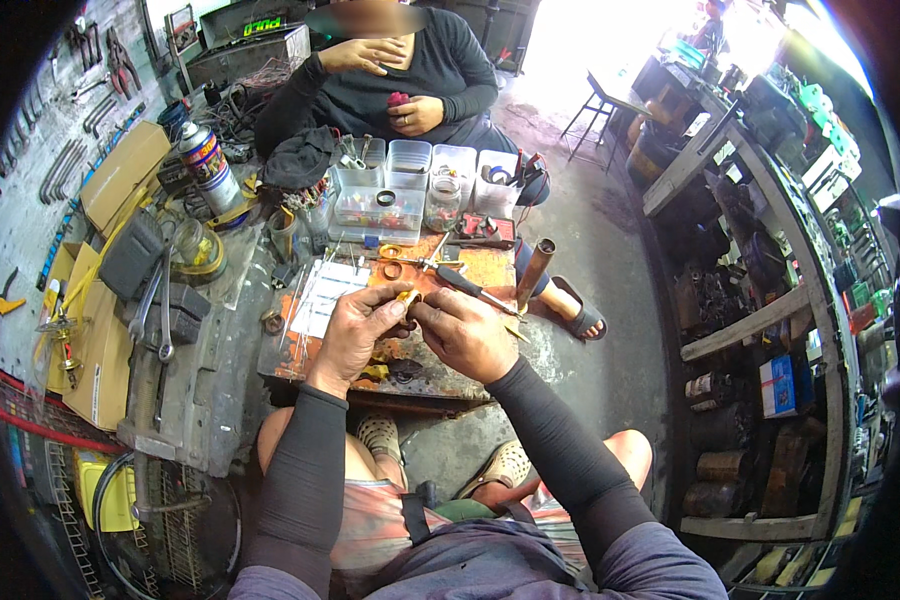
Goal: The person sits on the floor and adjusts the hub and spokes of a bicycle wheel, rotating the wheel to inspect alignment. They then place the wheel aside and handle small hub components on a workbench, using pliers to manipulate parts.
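Note:
Over the small orange, worn table point(485, 262), my two hands meet with fingers closed. Between the fingertips of my left hand point(355, 328) is a small yellow, brass-coloured piece point(407, 296); its exact kind is too small to make out. My right hand point(467, 335) pinches at the same piece from the other side, its fingertips partly hidden. Just beyond my right knuckles lies a screwdriver point(460, 281) with a dark handle. Farther up the table is a brass-coloured ring point(392, 271). A white sheet of paper point(322, 293) with thin rods on it lies left of my hands.
Clear plastic bins point(408, 165) and a glass jar point(443, 203) line the table's far side. A person point(400, 85) sits across, holding a small red thing. Wrenches point(150, 305) and a spray can point(208, 165) stand on the left bench. Shelving point(745, 325) runs along the right.

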A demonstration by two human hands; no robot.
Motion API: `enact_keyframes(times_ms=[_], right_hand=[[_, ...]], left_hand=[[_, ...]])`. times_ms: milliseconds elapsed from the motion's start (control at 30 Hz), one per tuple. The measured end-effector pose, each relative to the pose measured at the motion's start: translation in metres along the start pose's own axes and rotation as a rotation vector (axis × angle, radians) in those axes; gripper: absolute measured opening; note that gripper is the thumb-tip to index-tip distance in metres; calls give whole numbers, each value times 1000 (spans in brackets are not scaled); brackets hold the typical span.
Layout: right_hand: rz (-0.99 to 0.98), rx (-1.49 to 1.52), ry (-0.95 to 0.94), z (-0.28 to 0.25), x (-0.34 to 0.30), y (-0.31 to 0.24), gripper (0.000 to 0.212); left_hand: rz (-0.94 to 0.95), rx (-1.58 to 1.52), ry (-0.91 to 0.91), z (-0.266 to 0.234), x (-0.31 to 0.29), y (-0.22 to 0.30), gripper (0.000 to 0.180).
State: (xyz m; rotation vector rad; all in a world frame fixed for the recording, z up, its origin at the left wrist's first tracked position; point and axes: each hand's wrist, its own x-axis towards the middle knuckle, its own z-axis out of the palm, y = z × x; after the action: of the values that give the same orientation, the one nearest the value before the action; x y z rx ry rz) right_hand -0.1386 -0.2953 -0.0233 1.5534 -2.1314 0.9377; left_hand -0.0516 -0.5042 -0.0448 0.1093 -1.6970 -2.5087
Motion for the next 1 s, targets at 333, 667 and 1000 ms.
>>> enact_keyframes(times_ms=[333, 667, 1000], right_hand=[[-20, -245, 74, -2, -13, -11, 51], [97, -127, 129, -6, -17, -5, 49], [241, 62, 120, 6, -38, -12, 39]], left_hand=[[10, -64, -24, 1, -2, 6, 36], [7, -25, -11, -1, -3, 4, 41], [17, -38, -29, -1, -2, 0, 43]])
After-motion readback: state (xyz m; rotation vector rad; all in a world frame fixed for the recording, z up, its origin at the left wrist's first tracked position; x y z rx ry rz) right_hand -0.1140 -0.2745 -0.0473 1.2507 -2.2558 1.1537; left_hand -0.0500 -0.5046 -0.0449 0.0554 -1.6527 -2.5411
